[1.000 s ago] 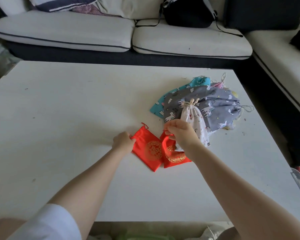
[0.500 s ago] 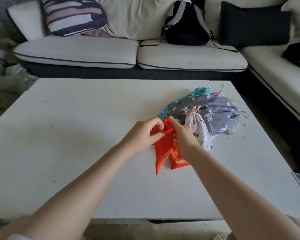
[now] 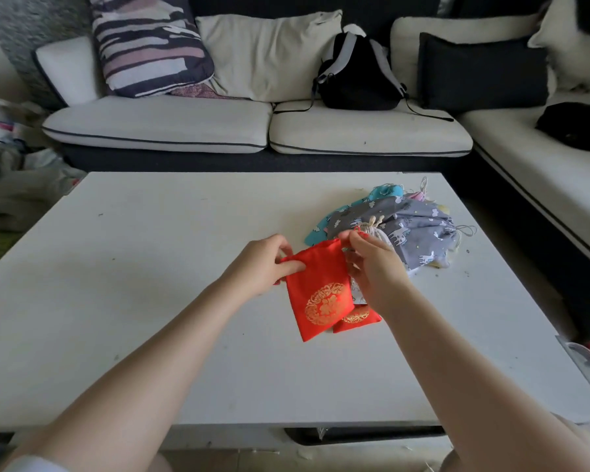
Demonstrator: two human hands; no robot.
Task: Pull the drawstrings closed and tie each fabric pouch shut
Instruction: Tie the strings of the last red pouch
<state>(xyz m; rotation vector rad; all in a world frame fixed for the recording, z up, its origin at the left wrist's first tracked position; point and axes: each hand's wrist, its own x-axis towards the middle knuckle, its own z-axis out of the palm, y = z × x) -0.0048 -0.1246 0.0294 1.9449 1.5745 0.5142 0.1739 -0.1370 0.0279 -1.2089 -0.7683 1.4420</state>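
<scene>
A red pouch (image 3: 319, 294) with a gold round emblem hangs lifted above the white table (image 3: 157, 301). My left hand (image 3: 261, 264) pinches its top left corner. My right hand (image 3: 372, 264) pinches the top right corner, where a thin red drawstring shows. Under it a second red pouch (image 3: 356, 318) lies flat on the table. Behind my right hand sits a small white printed pouch (image 3: 377, 233), tied at the neck, on top of a grey unicorn-print pouch (image 3: 413, 229) and a teal pouch (image 3: 321, 229).
A white sofa (image 3: 252, 127) with cushions and a black backpack (image 3: 358, 76) stands behind the table. Its side section (image 3: 542, 172) runs along the right. Clutter (image 3: 11, 175) lies on the floor at the left. A clear plastic item (image 3: 586, 362) sits by the table's right edge.
Both hands picked one red pouch off the table, raised it and spread its top flat between them. The view tilted up, so more of the sofa shows.
</scene>
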